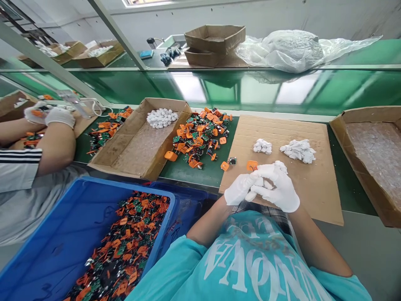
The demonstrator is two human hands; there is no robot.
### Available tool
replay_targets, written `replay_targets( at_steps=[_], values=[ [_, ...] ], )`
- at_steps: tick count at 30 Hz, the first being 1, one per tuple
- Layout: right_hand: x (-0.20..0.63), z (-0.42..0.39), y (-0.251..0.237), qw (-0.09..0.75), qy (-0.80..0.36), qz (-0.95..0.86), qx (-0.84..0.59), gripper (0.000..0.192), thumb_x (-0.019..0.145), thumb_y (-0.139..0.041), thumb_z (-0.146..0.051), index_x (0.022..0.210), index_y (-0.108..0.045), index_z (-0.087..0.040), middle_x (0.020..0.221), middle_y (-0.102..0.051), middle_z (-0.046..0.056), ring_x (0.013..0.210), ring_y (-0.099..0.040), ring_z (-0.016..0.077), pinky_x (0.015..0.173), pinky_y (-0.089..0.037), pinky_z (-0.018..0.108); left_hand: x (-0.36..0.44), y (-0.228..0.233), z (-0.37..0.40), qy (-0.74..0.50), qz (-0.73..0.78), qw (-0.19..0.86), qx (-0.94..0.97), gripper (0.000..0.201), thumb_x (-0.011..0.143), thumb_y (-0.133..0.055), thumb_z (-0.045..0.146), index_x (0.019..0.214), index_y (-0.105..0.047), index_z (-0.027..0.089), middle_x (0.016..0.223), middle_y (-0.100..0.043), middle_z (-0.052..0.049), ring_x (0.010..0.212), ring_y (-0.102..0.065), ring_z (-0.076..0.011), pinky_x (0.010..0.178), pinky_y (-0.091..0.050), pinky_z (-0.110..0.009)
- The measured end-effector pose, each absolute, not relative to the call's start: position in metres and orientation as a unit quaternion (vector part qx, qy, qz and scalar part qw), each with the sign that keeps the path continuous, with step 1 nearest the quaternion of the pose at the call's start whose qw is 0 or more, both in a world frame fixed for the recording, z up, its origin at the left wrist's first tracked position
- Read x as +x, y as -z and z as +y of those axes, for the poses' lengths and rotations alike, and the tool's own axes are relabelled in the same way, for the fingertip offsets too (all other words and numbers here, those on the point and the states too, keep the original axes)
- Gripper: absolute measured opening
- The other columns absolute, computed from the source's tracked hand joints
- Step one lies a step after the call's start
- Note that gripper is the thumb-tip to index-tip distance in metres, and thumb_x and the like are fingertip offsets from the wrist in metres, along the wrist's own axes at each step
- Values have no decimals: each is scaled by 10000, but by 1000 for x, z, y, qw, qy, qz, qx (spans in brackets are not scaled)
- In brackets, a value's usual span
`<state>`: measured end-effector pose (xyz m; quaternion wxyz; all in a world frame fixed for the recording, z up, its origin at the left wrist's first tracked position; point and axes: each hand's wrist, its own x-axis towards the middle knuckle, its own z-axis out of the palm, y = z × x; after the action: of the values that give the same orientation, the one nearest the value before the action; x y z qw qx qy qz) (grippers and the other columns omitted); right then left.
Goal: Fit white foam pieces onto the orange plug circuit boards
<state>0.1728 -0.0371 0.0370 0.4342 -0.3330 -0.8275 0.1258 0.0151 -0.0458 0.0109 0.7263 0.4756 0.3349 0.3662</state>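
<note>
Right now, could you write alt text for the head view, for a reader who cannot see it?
Two white-gloved hands, left hand and right hand, are clasped together over a cardboard sheet, beside a pile of orange parts and a blue bin.

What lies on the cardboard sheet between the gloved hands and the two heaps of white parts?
In the head view, one orange part lies between the hands and the white heaps; otherwise bare cardboard sheet.

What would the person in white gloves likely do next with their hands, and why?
Probably press the white piece together with the orange part. The left hand and right hand are clasped around them above the cardboard sheet. White pieces lie in two small heaps ahead, so a finished piece would likely go there.
</note>
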Motion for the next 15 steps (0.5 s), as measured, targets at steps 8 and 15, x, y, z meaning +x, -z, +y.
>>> replay_targets(
  at_steps=[8,15],
  values=[
    [172,-40,-35,432,-153,-810,-366,266,900,-655,-312,1154,-598,-253,1005,-718,32,907,-671,191,854,-503,350,14,-11,-43,-365,312,758,442,634,762,-584,737,511,-402,184,354,-334,59,332,-266,-52,379,-214,-219],
    [176,-36,-34,427,-78,-839,-327,228,927,-604,-292,1145,-597,-226,1125,-687,92,1048,-654,215,894,-481,366,6,-21,-37,-291,377,661,580,675,787,-483,756,475,-496,157,401,-467,-13,430,-425,-85,485,-317,-238]
  ],
)
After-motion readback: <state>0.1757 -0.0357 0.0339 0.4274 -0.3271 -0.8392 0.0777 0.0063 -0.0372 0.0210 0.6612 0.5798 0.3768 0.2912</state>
